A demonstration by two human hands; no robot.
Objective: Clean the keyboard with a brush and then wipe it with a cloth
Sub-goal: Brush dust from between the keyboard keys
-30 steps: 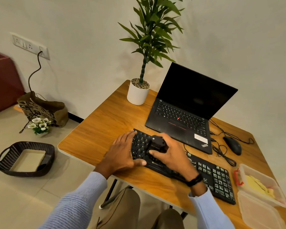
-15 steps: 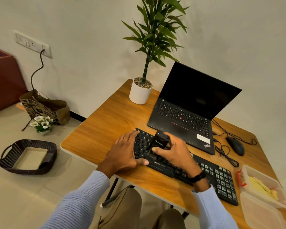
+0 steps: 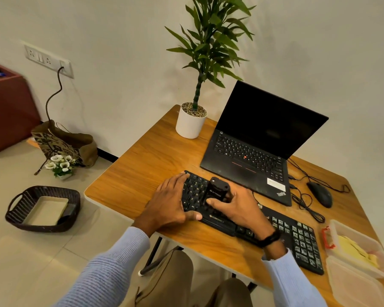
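The brush [image 3: 217, 189] is found a little farther up the keys than one second ago, nearer to the far edge of the keyboard [image 3: 297, 238]. In the last half second it is hardly shifted. From this, a short stroke over the left block of keys is judged to be in progress. The brushing is only begun, because the middle and the right end of the keyboard are not yet reached, and the wiping is not started.

The brush is gripped by the right hand [image 3: 235, 207], with thumb and fingers curled round its dark body. The left hand [image 3: 171, 200] is laid flat on the left end of the keyboard, as before, so the keyboard is kept steady.

Behind the keyboard the laptop [image 3: 248, 158] is placed very near, so little room is left for strokes in that direction. Behind its right half a mouse [image 3: 319, 193] and a tangled cable [image 3: 306, 204] are lying. Just beside its right end an open plastic box [image 3: 341, 224] is standing, with what seems a yellow cloth [image 3: 350, 249] inside. In front of the keyboard only a narrow strip of table [image 3: 142, 173] is left before the edge. To its left, bare wood is available.
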